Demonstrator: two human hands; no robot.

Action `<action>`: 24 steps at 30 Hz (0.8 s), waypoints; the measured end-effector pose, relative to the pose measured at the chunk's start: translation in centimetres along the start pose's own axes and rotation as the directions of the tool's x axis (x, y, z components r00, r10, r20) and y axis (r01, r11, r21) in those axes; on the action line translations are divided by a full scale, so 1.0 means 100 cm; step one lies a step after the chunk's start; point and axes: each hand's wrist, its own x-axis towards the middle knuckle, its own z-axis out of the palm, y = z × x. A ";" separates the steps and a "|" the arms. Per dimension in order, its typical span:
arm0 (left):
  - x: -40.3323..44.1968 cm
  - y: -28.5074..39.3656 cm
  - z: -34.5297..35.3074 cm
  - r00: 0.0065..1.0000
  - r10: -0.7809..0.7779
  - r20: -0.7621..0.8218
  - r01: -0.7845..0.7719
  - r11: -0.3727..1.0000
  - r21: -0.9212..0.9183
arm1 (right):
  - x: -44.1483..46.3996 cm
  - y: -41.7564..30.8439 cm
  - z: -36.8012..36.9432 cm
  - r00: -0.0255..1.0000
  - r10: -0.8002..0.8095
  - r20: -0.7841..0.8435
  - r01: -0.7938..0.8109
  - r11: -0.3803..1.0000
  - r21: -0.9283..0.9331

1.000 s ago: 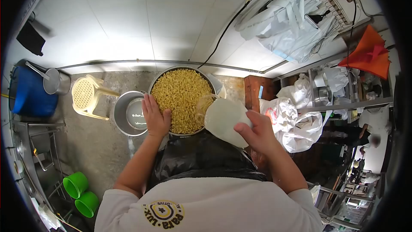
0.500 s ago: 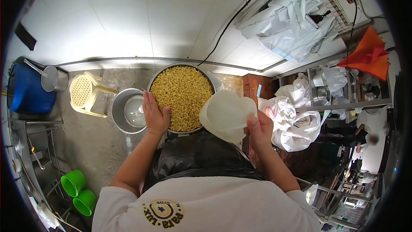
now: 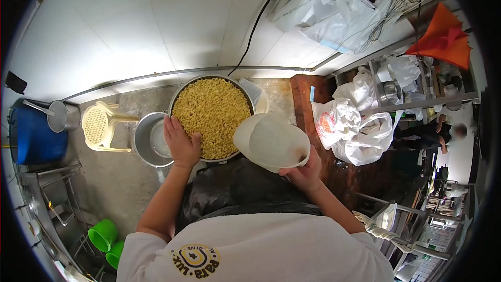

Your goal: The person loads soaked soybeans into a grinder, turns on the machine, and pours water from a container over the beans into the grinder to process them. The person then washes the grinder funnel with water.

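Note:
A large round metal pot [image 3: 176,95] is heaped to near its rim with yellow grains [image 3: 211,115], perhaps corn kernels. My left hand [image 3: 183,143] lies flat against the pot's left side, fingers stretched out and thumb apart over the grains. My right hand [image 3: 307,173] grips the lower right side of a translucent white plastic container [image 3: 274,141], with its thumb hidden or seen only through the wall. The container is tilted over the pot's lower right edge, and no grains show inside it. An aluminium pot [image 3: 142,141] stands just left of my left hand.
A cream plastic stool [image 3: 98,125] and blue barrel [image 3: 39,133] stand left, a metal pan [image 3: 61,117] by the barrel. Green buckets [image 3: 103,234] are lower left. White sacks [image 3: 360,130] and a metal shelf [image 3: 417,105] lie right; another person [image 3: 430,134] stands farther off.
My right hand has turned and lowered the plastic container, shifting it slightly left. My left hand stays at the pot's left side. The whole view has shifted a little.

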 end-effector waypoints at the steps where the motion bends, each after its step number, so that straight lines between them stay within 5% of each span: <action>1: 0.001 0.006 -0.004 0.994 0.001 0.112 -0.025 0.977 0.213 | 0.000 -0.003 -0.002 0.999 0.044 0.016 -0.042 0.994 -0.105; 2: 0.001 0.010 -0.007 0.974 -0.020 0.224 -0.076 0.909 0.411 | -0.002 -0.005 -0.003 0.995 0.093 0.025 -0.086 0.974 -0.211; 3: 0.003 0.010 -0.007 0.972 -0.015 0.233 -0.085 0.907 0.412 | -0.005 -0.003 -0.003 0.995 0.100 0.017 -0.094 0.974 -0.208; 5: 0.011 0.014 -0.004 0.949 0.038 0.312 -0.153 0.923 0.353 | -0.007 0.004 -0.004 0.979 0.197 0.055 -0.185 0.968 -0.170; 15: 0.058 0.057 0.005 0.920 0.242 0.309 -0.290 0.949 0.122 | -0.007 0.014 -0.013 0.987 0.143 0.076 -0.120 0.961 -0.251; 20: 0.087 0.103 0.006 0.765 0.212 0.608 -0.366 0.920 0.141 | -0.002 0.013 -0.017 0.973 0.150 0.174 -0.101 0.959 -0.264; 24: 0.072 0.093 -0.017 0.857 0.137 0.496 -0.267 0.943 0.201 | 0.002 0.015 -0.016 0.978 0.106 0.181 -0.068 0.976 -0.208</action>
